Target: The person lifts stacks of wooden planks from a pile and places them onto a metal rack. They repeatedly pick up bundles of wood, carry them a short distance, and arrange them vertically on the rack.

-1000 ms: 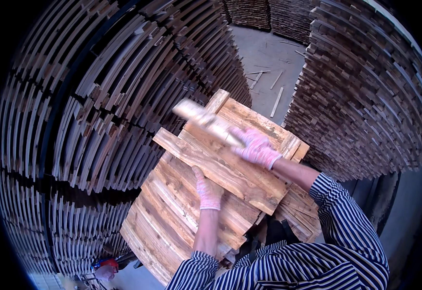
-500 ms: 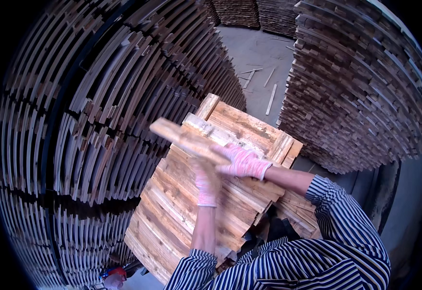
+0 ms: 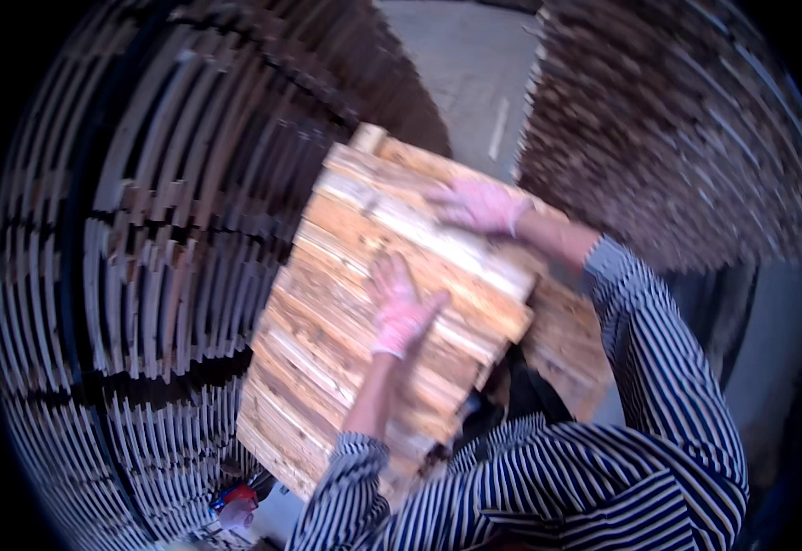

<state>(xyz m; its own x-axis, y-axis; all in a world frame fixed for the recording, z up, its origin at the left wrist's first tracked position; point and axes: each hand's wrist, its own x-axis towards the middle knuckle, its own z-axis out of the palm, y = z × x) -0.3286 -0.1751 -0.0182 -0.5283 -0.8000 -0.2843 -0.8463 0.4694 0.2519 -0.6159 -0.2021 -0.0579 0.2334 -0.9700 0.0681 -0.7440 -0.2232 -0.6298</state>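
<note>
A stack of pale wooden boards (image 3: 327, 303) lies in front of me, laid side by side in rows. My left hand (image 3: 399, 308), in a pink and white glove, rests over the boards near the middle with fingers and thumb spread. Farther off and to the right, my right hand (image 3: 482, 207), gloved alike, reaches across the far boards with its fingers stretched out. Motion blurs it slightly. A whitish board (image 3: 419, 225) runs between the two hands. Neither hand is wrapped round anything.
Tall stacks of thin wooden slats (image 3: 176, 174) rise on the left. Another high wood stack (image 3: 658, 156) stands on the right. Between them runs a grey floor (image 3: 465, 64) with a loose strip (image 3: 499, 129) on it. Something red (image 3: 238, 500) is at lower left.
The board both hands held in the air is out of them. My right hand has moved up over the far boards; my left has spread flat. The view has shifted.
</note>
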